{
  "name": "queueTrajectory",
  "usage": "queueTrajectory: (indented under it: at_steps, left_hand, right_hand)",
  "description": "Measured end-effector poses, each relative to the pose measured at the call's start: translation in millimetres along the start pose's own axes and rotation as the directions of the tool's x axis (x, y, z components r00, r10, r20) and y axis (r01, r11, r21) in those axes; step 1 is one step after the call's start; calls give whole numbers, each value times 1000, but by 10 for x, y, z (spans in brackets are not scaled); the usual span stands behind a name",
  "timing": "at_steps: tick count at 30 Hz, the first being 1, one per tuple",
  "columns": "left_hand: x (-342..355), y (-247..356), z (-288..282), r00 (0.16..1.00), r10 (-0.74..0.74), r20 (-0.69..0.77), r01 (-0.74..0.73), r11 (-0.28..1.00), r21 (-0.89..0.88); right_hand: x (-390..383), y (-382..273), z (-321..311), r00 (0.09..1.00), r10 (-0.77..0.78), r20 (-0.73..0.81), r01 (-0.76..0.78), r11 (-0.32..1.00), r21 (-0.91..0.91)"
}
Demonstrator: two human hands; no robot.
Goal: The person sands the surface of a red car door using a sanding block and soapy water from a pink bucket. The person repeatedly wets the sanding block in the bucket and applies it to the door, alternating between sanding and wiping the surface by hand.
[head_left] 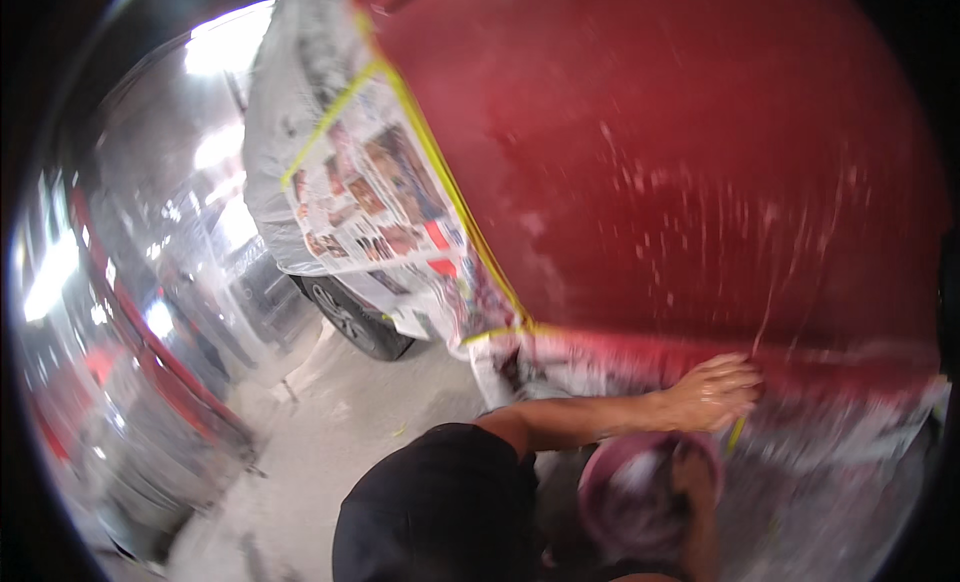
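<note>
The left hand (710, 392) is right of centre in the lower half of the frame, its fingers bunched together against the lower edge of the red panel (650, 132); the fingertips are blurred, so I cannot tell whether anything is held beneath them. Its bare forearm comes in from the left, out of a black sleeve (430, 512) at the bottom of the frame. The right hand (692, 472) is just below it, reaching down inside a pinkish-purple bucket (592, 497); I cannot tell how its fingers stand or whether they hold something. A pale, shiny patch shows inside the bucket, near that hand. Above both hands, the red panel fills the upper right of the frame, with pale streaks running down its surface. Whitish covering (840, 432), smeared in places, hangs below the panel's lower edge at the lower right. Yellow tape (450, 187) follows the panel's left edge, and beside it a printed newspaper sheet (375, 197) covers the area at upper centre-left. Farther left, grey sheeting (275, 182) drapes the vehicle above a dark wheel (355, 317). Pale grey floor (300, 482) spreads across the lower left. Toward the left rim, a slanting red post (150, 332) stands among blurred shapes, with bright lights (230, 42) at the upper left.
</note>
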State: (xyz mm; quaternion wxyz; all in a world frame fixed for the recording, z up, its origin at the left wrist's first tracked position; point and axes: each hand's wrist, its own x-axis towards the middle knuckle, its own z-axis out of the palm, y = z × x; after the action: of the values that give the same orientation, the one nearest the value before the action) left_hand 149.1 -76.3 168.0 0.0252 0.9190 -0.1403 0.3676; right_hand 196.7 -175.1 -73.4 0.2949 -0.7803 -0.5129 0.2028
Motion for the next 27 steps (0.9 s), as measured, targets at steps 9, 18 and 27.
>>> queueTrajectory:
  at_steps: [9, 18, 27]
  left_hand:
    - [-2457, 455, 1242, 491, -468, 735, 599, 794, 105]
    - [-3019, 842, 1834, 428, -510, 746, 793, 608, -39]
    - [-2972, 633, 1781, 396, -514, 761, 799, 601, -10]
  right_hand:
    - [-298, 40, -127, 909, -29, 416, 135, 965, -226]
    - [-263, 192, 443, 874, 202, 443, -72, 954, -292]
    - [-217, -151, -281, 954, 155, 256, -142, 987, -70]
